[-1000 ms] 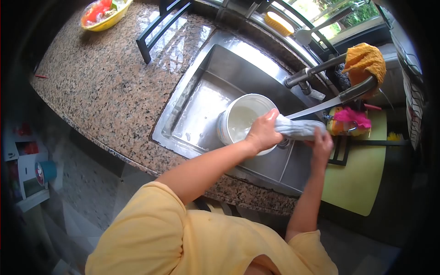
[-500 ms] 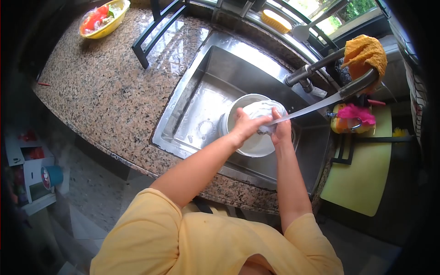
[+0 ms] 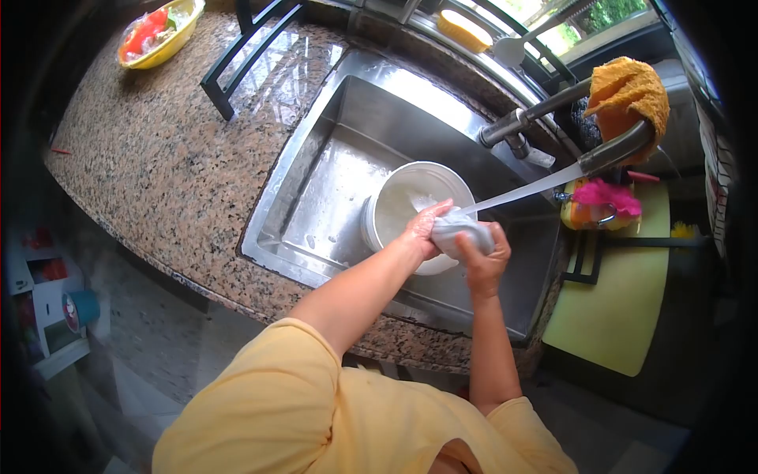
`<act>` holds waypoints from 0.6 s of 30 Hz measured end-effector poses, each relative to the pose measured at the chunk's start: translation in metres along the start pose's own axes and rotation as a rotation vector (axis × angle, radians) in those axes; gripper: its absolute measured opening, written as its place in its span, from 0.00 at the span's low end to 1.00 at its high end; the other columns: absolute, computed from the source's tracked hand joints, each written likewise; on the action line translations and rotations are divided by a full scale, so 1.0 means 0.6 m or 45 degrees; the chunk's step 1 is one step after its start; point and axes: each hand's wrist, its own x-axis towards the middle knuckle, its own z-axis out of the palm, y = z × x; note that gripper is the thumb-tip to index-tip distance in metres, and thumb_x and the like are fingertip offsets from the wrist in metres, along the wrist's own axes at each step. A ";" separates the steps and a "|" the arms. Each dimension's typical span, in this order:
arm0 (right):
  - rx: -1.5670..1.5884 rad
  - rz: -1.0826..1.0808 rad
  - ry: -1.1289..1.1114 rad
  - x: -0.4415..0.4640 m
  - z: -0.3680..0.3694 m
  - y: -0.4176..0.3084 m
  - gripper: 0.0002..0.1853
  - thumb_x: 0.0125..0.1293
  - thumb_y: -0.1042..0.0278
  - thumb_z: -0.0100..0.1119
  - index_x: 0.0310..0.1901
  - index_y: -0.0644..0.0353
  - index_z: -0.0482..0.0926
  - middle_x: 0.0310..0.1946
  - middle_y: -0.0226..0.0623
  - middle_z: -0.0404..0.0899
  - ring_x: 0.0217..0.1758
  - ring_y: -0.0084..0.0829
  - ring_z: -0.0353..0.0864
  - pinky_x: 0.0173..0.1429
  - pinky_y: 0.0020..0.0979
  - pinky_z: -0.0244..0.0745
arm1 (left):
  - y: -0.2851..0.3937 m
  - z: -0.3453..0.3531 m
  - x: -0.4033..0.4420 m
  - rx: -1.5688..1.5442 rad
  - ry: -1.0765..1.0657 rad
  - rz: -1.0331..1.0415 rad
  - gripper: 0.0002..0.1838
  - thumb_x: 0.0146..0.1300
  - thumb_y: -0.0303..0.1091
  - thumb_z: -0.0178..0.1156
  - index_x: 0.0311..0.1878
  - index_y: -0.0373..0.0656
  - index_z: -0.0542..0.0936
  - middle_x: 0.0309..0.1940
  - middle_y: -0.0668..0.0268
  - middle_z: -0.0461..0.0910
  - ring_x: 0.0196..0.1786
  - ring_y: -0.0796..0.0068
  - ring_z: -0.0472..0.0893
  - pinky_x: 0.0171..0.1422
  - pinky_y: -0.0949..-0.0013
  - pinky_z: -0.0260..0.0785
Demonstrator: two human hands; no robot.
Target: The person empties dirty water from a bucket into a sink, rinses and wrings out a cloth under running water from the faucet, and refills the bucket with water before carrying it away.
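A wet, bunched white cloth (image 3: 462,234) is squeezed between my two hands under the running water. My left hand (image 3: 427,229) grips its left side, fingers wrapped around it. On the other side my right hand (image 3: 485,261) is closed on the cloth, thumb and fingers pressed in. Just below them a white bucket (image 3: 379,197) stands in the steel sink (image 3: 332,189) with cloudy water inside. From the faucet (image 3: 616,152) a stream falls onto the cloth and my left hand's fingertips.
An orange cloth (image 3: 624,99) hangs over the faucet. To the right lie a green cutting board (image 3: 620,308) and a pink scrubber (image 3: 608,197). A yellow bowl (image 3: 178,43) and a black metal rack (image 3: 229,83) stand on the granite counter (image 3: 174,166).
Both hands have drawn the cloth toward me and bunched it tighter, near the bucket's front right rim. The right hand has turned around it. The view has shifted slightly.
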 end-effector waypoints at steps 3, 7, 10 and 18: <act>0.707 0.369 0.241 0.010 -0.012 0.042 0.09 0.58 0.68 0.64 0.37 0.60 0.76 0.37 0.33 0.77 0.40 0.27 0.78 0.46 0.32 0.75 | 0.004 -0.020 0.009 0.072 0.016 0.364 0.07 0.53 0.29 0.56 0.36 0.41 0.75 0.32 0.63 0.77 0.36 0.68 0.78 0.46 0.61 0.73; 1.226 0.762 0.337 0.037 0.001 0.116 0.16 0.60 0.60 0.62 0.44 0.61 0.74 0.41 0.37 0.78 0.45 0.33 0.79 0.51 0.37 0.76 | 0.018 0.029 -0.040 0.285 -0.023 0.728 0.08 0.46 0.21 0.55 0.28 0.45 0.70 0.25 0.69 0.70 0.30 0.76 0.72 0.36 0.70 0.69; 1.228 0.701 0.286 0.041 0.038 0.093 0.20 0.58 0.55 0.63 0.47 0.60 0.74 0.45 0.36 0.77 0.50 0.34 0.77 0.57 0.39 0.72 | 0.048 0.039 -0.058 0.340 -0.154 0.822 0.08 0.46 0.21 0.53 0.32 0.42 0.73 0.26 0.68 0.71 0.32 0.76 0.72 0.41 0.72 0.68; 0.516 0.492 -0.113 0.047 0.011 0.048 0.16 0.58 0.67 0.62 0.48 0.60 0.76 0.43 0.35 0.78 0.48 0.31 0.77 0.55 0.32 0.70 | 0.097 0.044 -0.083 1.196 0.335 0.120 0.33 0.52 0.59 0.58 0.58 0.50 0.71 0.52 0.58 0.73 0.58 0.56 0.70 0.56 0.31 0.55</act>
